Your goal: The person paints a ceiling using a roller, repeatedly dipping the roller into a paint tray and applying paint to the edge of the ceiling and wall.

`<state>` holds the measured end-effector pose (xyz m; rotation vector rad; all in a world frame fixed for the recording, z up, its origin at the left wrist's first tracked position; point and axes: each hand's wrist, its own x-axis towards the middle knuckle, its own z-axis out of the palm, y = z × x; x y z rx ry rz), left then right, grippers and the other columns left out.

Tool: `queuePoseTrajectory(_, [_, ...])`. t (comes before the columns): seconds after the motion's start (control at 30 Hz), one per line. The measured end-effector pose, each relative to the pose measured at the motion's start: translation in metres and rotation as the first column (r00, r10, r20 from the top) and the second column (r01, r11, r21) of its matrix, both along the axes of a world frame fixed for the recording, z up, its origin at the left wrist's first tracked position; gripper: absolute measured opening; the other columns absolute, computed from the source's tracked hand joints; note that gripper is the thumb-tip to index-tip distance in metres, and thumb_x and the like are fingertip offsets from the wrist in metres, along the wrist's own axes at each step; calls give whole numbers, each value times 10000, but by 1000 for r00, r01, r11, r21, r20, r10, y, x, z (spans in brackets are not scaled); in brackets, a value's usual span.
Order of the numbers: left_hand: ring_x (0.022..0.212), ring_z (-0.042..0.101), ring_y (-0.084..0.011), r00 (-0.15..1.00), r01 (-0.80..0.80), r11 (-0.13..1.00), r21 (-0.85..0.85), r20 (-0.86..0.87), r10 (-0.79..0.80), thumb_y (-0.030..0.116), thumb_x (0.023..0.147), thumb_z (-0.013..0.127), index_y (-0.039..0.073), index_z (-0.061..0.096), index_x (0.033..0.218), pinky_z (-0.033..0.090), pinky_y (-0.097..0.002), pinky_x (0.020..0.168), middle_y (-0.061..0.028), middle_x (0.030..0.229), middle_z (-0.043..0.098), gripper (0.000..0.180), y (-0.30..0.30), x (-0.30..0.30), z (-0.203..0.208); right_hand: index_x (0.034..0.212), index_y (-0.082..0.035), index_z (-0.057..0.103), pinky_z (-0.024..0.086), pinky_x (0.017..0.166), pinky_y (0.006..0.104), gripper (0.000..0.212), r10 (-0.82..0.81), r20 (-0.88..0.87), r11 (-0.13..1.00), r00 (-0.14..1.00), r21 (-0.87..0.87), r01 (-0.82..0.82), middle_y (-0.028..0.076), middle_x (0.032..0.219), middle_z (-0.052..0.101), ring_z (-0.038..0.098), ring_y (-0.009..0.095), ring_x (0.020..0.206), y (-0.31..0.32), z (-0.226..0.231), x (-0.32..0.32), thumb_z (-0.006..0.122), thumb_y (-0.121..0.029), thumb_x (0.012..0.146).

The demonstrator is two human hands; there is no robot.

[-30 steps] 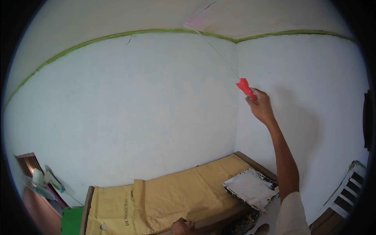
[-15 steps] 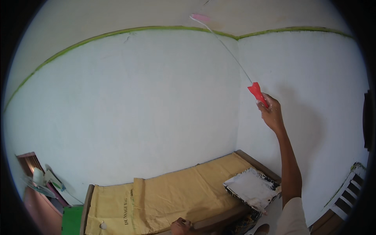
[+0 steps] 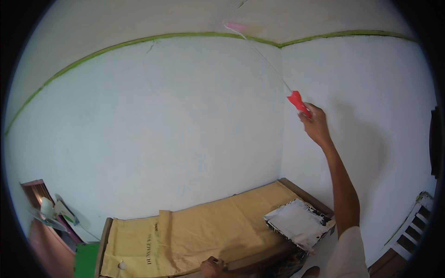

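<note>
My right hand (image 3: 316,124) is raised on an outstretched arm, its fingers wrapped round the red handle of a paint roller (image 3: 299,103). From the handle a long thin rod runs up and left to a pink roller sleeve (image 3: 236,26), which is up at the pale ceiling, just beyond the green strip along the wall top. Low in the view, my left hand (image 3: 212,268) is curled beside the front edge of the brown paper sheet (image 3: 218,227); whatever it grips is hidden. To its right, a paint tray (image 3: 296,222) full of white paint sits at the sheet's corner.
The brown sheet covers a wooden-framed bed or bench (image 3: 259,259) against the white walls (image 3: 185,129). A white slatted piece of furniture (image 3: 410,231) stands at lower right. Assorted items (image 3: 58,213) and a green panel (image 3: 86,260) are at lower left.
My right hand and the roller handle have shifted slightly up and left. The pink sleeve appears slightly lower in the picture, closer to the green strip. My left hand has barely moved.
</note>
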<state>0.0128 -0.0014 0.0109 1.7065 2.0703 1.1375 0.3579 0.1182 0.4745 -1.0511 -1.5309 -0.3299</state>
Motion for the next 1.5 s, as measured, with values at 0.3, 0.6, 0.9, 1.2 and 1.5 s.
queuePoseTrajectory(0.3, [603,659,-353,997,61,994,86,-43,-58,326,709,707,51,680,691,552,-406,602,-188,594,634,277,1,-1,-5,1237,12,560,359,457,216,371,16,-253,998,967,-60,-32,-1,718,509,403,37,511,-188,-60,29,580,-181,920])
queuePoseTrajectory(0.6, [638,665,-355,994,76,997,18,-78,-74,349,740,688,26,685,736,550,-399,638,-205,625,643,323,8,-7,-17,1106,49,572,442,665,310,265,6,17,998,1000,58,-7,126,726,537,486,161,664,-111,-21,29,583,-103,890])
queuePoseTrajectory(0.9, [662,669,-351,998,0,999,-34,-60,-2,345,730,698,32,689,736,549,-404,657,-197,651,655,314,-2,-13,-16,1187,24,587,390,495,250,348,62,-207,992,976,-93,-83,32,709,525,427,76,526,-164,-39,9,580,-175,901])
queuePoseTrajectory(1.2, [660,671,-346,998,44,999,-10,-41,-44,327,729,698,22,686,756,549,-400,662,-201,642,651,306,1,-7,-15,1277,14,525,328,402,216,405,31,-366,996,930,-67,-60,3,698,508,392,40,453,-267,-95,6,554,-174,919])
queuePoseTrajectory(1.5, [673,669,-358,996,84,996,27,-43,-82,312,737,689,14,683,767,548,-409,662,-213,652,649,299,-1,-7,-16,1195,8,576,367,485,229,332,79,-279,993,957,-64,-101,2,694,517,422,56,537,-229,-55,-34,586,-161,909])
